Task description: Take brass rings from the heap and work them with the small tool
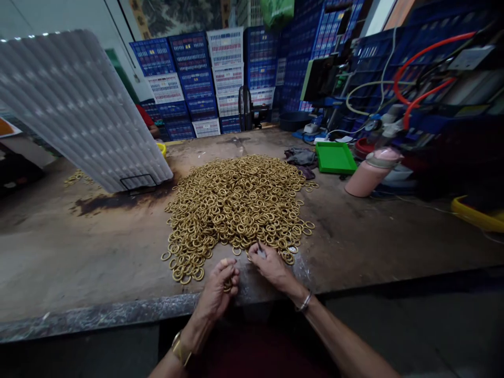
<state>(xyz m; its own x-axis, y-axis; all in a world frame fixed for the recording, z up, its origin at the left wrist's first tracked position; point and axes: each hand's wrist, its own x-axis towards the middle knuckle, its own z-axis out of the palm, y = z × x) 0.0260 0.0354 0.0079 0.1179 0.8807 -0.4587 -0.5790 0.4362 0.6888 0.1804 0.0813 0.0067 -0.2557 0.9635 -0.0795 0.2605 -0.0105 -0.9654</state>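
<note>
A broad heap of gold-coloured metal rings [240, 199] lies on the worktable [118, 262] in front of me. My left hand [219, 286], palm turned inward near the table's front edge, is curled around a few of these rings [227, 285]. To its right, my right hand [272, 268] reaches to the near edge of the heap with its fingers drawn together. Something small and dark shows at those fingertips, too small to name. A gap of bare table separates the two hands.
A stack of translucent ribbed trays [90, 110] leans on a wire stand [137, 182] at left. Toward the right are a green tray [336, 157], dark cloth [300, 157], a pink bottle [370, 173] and hoses. Blue and white crates [226, 47] line the back.
</note>
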